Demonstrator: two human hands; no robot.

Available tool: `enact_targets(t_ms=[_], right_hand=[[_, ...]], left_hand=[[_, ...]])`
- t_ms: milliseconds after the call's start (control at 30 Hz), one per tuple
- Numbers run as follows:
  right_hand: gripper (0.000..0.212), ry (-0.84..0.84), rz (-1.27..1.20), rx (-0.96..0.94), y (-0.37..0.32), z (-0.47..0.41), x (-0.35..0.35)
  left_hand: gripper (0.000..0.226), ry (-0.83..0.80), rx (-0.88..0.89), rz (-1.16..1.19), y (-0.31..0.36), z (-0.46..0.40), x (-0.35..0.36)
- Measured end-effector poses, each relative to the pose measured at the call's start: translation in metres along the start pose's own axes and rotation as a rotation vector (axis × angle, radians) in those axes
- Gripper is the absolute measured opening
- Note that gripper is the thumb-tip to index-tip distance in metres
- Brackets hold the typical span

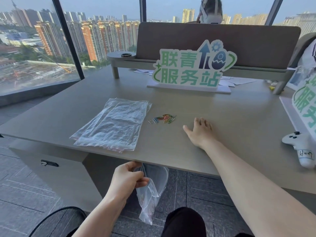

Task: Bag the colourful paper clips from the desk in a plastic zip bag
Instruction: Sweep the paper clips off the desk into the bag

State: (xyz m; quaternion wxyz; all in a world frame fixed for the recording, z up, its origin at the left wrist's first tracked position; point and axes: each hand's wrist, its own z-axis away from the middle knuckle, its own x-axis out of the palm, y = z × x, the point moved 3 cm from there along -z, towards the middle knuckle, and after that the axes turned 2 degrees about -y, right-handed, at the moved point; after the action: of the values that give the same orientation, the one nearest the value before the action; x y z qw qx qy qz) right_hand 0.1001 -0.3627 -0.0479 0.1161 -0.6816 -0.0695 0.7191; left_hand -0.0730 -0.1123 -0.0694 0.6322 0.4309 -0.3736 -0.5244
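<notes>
My left hand (128, 177) sits at the lower middle of the frame, just below the near edge of the desk (230, 106), with thumb and curled fingers pinching the top of a clear plastic zip bag (150, 194). The bag hangs down from that pinch, its mouth gaping open up against the underside of the desk edge and its lower end drooping between my knees. My right hand (201, 132) lies right of centre, palm down on the desk top, fingers straight and loosely spread, holding nothing. Just to the upper left of its fingertips, apart from them, the colourful paper clips (163, 118) lie in a small loose heap near the middle of the frame, a few strays trailing off to the left. Further left, a stack of spare zip bags (112, 124) lies flat on the desk, reaching almost to the near edge. Behind the clips stands a green and white sign (193, 69), and a white game controller (301, 147) rests at the right edge of the frame.
</notes>
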Motion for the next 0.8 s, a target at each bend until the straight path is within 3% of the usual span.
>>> enact_targets(t_ms=[333,800], right_hand=[[0.090,0.030,-0.096,-0.174,-0.056,-0.022,0.007],[0.112,-0.014,-0.142,-0.192,-0.118,-0.041,0.021]], left_hand=[[0.043,0.006,0.002,-0.003,0.004,-0.003,-0.003],[0.043,0.020,-0.029,-0.003,0.002,-0.011,-0.010]])
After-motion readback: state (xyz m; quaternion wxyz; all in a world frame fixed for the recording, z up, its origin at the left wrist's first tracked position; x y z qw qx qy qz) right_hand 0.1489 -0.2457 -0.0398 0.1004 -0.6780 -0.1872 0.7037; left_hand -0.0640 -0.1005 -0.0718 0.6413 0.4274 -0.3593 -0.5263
